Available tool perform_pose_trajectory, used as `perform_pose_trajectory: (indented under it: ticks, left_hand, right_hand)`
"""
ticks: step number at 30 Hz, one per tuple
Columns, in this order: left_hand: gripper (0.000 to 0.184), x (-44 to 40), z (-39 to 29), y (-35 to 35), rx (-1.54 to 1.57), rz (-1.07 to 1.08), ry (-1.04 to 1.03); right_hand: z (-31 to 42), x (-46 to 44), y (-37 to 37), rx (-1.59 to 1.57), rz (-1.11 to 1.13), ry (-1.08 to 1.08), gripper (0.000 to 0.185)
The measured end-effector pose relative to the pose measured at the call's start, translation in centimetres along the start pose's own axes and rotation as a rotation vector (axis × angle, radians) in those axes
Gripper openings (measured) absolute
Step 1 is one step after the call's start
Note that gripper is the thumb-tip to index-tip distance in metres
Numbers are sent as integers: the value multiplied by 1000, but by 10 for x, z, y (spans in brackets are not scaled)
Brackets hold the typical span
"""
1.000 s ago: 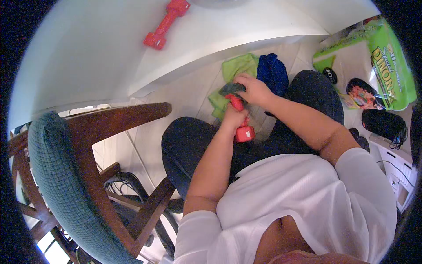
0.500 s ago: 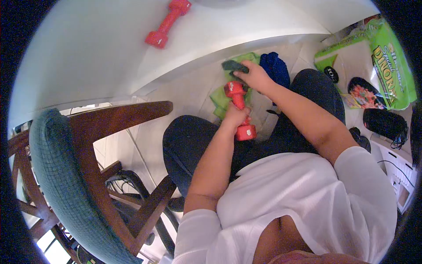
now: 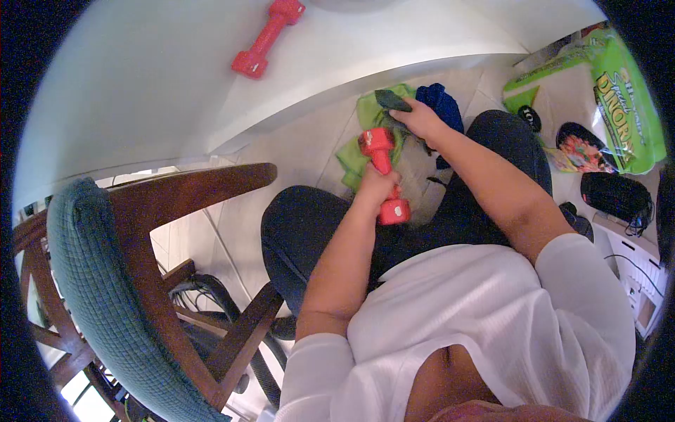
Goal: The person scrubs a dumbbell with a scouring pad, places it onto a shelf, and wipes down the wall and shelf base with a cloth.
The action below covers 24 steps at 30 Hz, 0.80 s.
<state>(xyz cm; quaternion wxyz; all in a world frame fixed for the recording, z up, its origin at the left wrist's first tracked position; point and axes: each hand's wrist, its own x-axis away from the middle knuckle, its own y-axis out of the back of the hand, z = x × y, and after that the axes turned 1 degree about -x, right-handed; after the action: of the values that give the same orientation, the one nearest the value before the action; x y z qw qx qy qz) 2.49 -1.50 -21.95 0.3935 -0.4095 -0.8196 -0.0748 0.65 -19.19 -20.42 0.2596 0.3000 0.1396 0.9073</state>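
Above the tiled floor, the left hand has its fingers clamped around a red dumbbell. Beyond that dumbbell, the right hand pinches a dark green cloth; farther beyond, a white tabletop bears a second dumbbell. Left of the held dumbbell stands a wooden chair; well right, a green bag.

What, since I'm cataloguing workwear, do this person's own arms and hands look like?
The left sleeve and right sleeve are white and short, ending near the elbows, and the arms are uncovered below. The left hand and right hand wear no gloves. No watch or bracelet shows; rings are too small to make out.
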Motion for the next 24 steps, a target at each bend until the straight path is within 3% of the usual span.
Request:
perform_pose_trajectory:
  ticks: [1, 4, 7, 14, 20, 23, 24]
  left_hand:
    - [30, 2, -5, 2, 91, 59, 32]
    - [25, 17, -26, -6, 263, 130, 57]
    - [18, 19, -29, -7, 416, 172, 111]
    - [16, 5, -14, 1, 605, 189, 304]
    - [18, -6, 4, -1, 470, 112, 194]
    - [19, 17, -25, -10, 118, -110, 81]
    - [19, 16, -22, -8, 178, -126, 92]
  right_hand:
    - [2, 5, 6, -123, 49, -93, 34]
    - [-3, 6, 4, -230, 98, -37, 31]
    - [12, 19, 4, -156, 15, 76, 33]
    - [17, 33, -10, 133, 66, 55, 37]
    - [-5, 22, -8, 169, 71, 58, 35]
    - [-2, 21, -3, 246, 109, 73, 39]
    - [1, 21, -2, 262, 105, 114, 37]
